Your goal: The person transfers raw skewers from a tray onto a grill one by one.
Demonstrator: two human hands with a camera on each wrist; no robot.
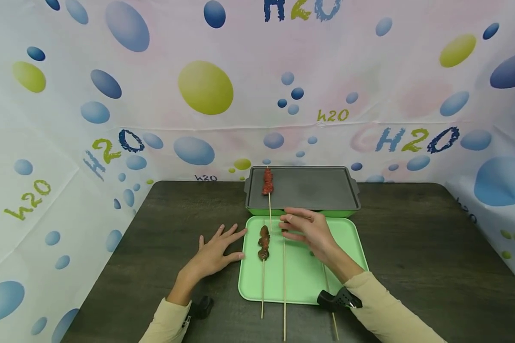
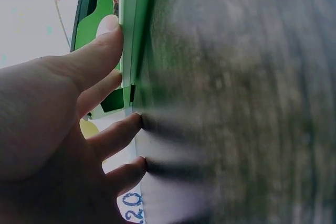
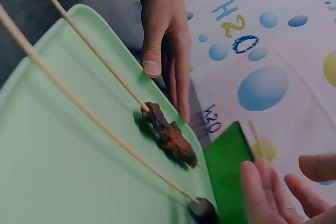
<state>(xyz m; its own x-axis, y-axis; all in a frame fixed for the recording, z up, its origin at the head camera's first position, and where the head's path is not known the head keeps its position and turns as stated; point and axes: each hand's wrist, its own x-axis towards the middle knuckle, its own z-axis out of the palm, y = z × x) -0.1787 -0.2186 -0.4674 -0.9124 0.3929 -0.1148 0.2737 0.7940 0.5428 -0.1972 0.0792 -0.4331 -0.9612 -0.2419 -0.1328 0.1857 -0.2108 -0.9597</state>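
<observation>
My left hand [image 1: 214,255] has its fingers spread at the left side of the light green tray [image 1: 300,290]; in the left wrist view its thumb touches the tray's rim [image 2: 129,40]. Over the tray, my right hand [image 1: 311,233] hovers with loosely bent fingers, apart from the skewers in the right wrist view. A skewer of browned meat [image 1: 263,243] lies at the tray's left. Beside it lies a second skewer [image 1: 284,286], its dark meat [image 3: 205,211] mostly hidden from the head view by my right hand. A third stick [image 1: 326,278] runs beneath my right wrist.
Behind the tray stands a grey griddle [image 1: 313,188] with a green base. A skewer of red meat [image 1: 268,182] lies at its left end, the stick reaching over the tray. The dark wooden table [image 1: 412,247] meets a bubble-printed backdrop [image 1: 249,85].
</observation>
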